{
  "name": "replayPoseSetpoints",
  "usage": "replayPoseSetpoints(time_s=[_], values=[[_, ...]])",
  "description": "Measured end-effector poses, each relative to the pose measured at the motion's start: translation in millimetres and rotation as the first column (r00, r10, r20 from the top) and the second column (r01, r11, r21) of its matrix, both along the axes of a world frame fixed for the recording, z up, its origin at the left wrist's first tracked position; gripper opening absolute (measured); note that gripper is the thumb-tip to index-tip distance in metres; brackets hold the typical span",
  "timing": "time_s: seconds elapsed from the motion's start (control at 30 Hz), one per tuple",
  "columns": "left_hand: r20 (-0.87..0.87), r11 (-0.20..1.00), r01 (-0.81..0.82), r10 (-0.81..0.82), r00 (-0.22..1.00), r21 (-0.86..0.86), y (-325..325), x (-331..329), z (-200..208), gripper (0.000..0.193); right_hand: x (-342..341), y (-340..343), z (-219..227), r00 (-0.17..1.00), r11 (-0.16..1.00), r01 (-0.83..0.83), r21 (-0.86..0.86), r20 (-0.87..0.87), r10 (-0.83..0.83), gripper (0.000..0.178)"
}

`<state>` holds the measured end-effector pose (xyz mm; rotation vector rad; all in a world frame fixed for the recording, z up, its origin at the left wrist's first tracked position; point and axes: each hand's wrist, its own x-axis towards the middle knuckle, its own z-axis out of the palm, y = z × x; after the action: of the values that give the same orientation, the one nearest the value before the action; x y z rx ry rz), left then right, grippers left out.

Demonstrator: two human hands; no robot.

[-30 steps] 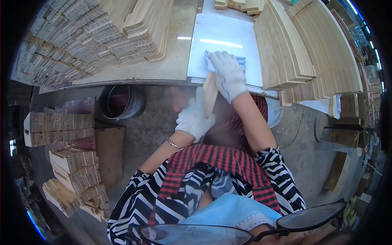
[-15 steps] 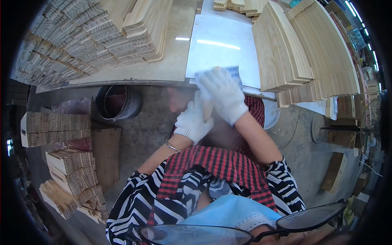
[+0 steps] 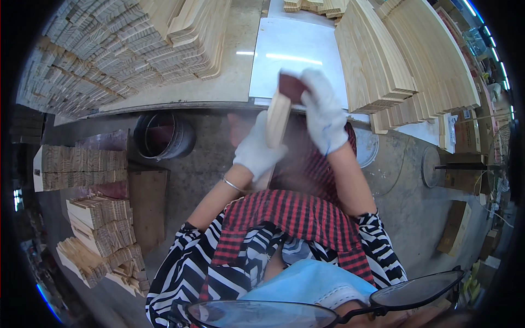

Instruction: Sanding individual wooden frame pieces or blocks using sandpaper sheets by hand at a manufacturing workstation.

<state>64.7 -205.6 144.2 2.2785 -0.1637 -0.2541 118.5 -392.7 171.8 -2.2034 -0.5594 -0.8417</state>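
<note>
The left hand (image 3: 256, 150), in a white glove, grasps a small wooden piece (image 3: 278, 119) from below; the fingers are closed around its lower part and the piece stands almost upright, its upper end free above the glove. The right hand (image 3: 324, 112), also in a white glove, is just beside it and pinches a dark red sanding sheet (image 3: 291, 87) against the top of the wooden piece. Its fingers are bent over the sheet, so the sheet lies between the fingertips and the wood.

Both hands are held in the air over the front edge of the worktable (image 3: 229, 90), above a white board (image 3: 295, 54) that lies flat there. The open room on the table is only this narrow middle strip. One large heap of wooden strips (image 3: 126, 49) fills the left side and one row of stacked planks (image 3: 404, 60) fills the right side.

Below the table edge, on the floor at the left, stands one round dark bucket (image 3: 163, 134), and further left I count three stacks of small wooden blocks (image 3: 87, 164).
</note>
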Motion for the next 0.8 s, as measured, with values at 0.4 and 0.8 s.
replayPoseSetpoints(time_s=[0.4,0.8], values=[[-0.144,-0.298,-0.522,-0.748,0.648,-0.800,-8.4,2.4,-75.8,0.061,45.3,37.1,-25.5,0.999,0.970,0.005,-0.242,-0.051,-0.017,0.043],[-0.131,-0.248,-0.465,-0.756,0.642,-0.850,-3.3,-1.2,-87.2,0.067,29.7,24.5,-32.7,0.996,0.976,0.054,-0.211,-0.056,-0.067,0.042]])
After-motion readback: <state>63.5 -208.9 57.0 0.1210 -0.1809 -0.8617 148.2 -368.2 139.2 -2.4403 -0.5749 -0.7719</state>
